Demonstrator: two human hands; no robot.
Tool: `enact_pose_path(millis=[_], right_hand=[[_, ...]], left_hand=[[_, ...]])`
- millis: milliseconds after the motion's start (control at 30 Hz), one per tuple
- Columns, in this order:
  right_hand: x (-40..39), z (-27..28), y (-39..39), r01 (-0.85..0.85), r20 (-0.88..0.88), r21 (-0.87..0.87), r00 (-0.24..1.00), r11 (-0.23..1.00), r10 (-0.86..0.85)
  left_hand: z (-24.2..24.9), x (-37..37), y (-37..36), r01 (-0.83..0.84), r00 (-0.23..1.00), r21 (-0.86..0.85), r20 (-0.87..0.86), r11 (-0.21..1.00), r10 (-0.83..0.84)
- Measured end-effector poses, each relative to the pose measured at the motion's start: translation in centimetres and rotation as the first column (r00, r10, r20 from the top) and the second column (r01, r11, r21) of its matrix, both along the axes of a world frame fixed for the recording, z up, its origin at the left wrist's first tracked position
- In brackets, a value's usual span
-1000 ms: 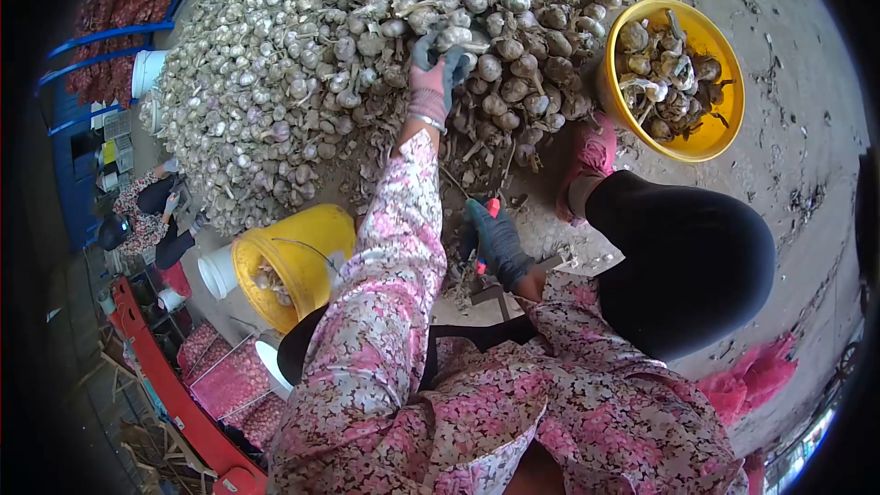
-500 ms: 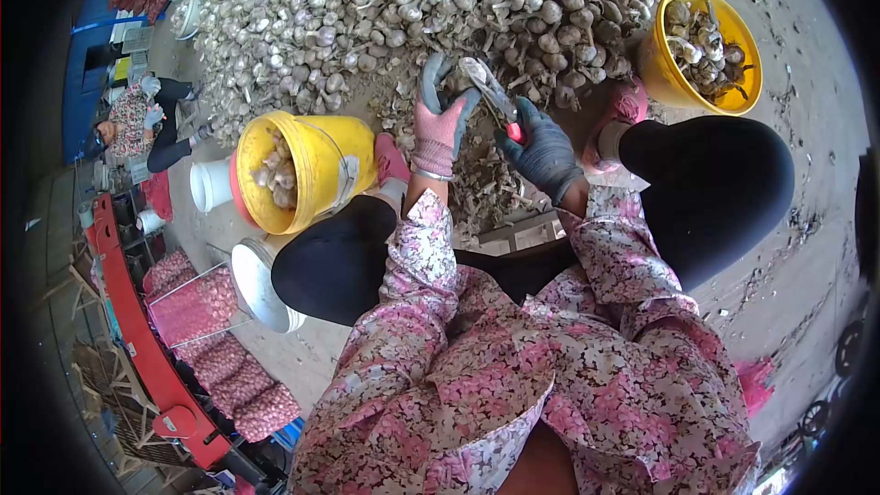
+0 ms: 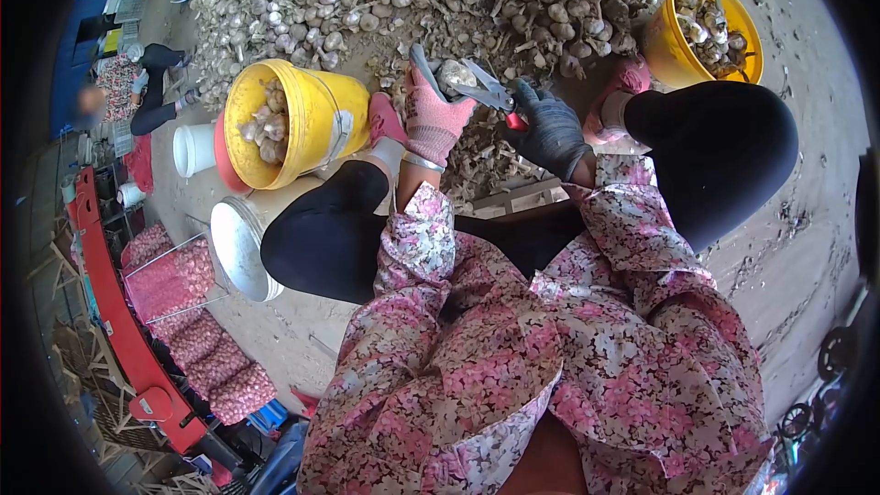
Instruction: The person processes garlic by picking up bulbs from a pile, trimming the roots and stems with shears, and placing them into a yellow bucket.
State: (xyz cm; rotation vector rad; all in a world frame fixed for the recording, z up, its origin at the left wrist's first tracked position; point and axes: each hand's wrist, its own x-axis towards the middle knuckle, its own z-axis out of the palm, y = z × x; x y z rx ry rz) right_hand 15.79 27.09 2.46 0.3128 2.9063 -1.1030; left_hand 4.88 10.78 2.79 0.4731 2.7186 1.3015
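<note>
My left hand (image 3: 433, 117), in a pink and grey glove, is closed around a pale garlic bulb (image 3: 456, 76) held up near its fingertips. In my dark-gloved right hand (image 3: 552, 136) is a pair of pruning shears (image 3: 495, 94) with red handles. The shears' blades are spread, pointing left, and their tips overlap the bulb in this view. Below the hands, dry garlic trimmings (image 3: 477, 160) lie on the ground between my feet. Just beyond the fingers rises a large heap of garlic (image 3: 367, 0).
A yellow bucket (image 3: 316, 119) with garlic bulbs tilts at left; another yellow bucket (image 3: 674, 50) holds garlic at right. White buckets (image 3: 240, 243) stand near my left knee. Filled mesh sacks (image 3: 197, 348) lie beside a red machine (image 3: 124, 321). Another person (image 3: 124, 87) sits at far left.
The shears' blades have spread apart and swung to point more leftward at the bulb. My left hand has turned slightly. The whole view has shifted a little.
</note>
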Motion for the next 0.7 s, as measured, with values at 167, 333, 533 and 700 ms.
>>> enact_pose_path(millis=[167, 333, 533, 700], right_hand=[[0.0, -1.0, 0.1, -0.050, 0.041, -0.167, 0.997, 0.985, 0.058], [-0.2, -2.6, 0.4, -0.054, 0.151, -0.059, 0.986, 0.997, 0.063], [-0.1, -2.8, 0.0, -0.011, 0.045, -0.143, 0.999, 0.990, 0.018], [-0.6, -5.0, 0.2, -0.032, 0.177, -0.161, 0.982, 0.986, 0.061]], left_hand=[[0.5, 1.1, 1.0, -0.023, 0.999, -0.202, -0.047, 0.979, 0.013], [-1.7, 0.4, 0.7, 0.014, 1.000, -0.120, 0.023, 0.993, -0.011], [-2.6, 0.2, 1.1, 0.088, 0.995, -0.207, -0.021, 0.974, -0.094], [-3.7, -0.1, 0.7, 0.124, 0.989, -0.050, 0.089, 0.991, -0.119]])
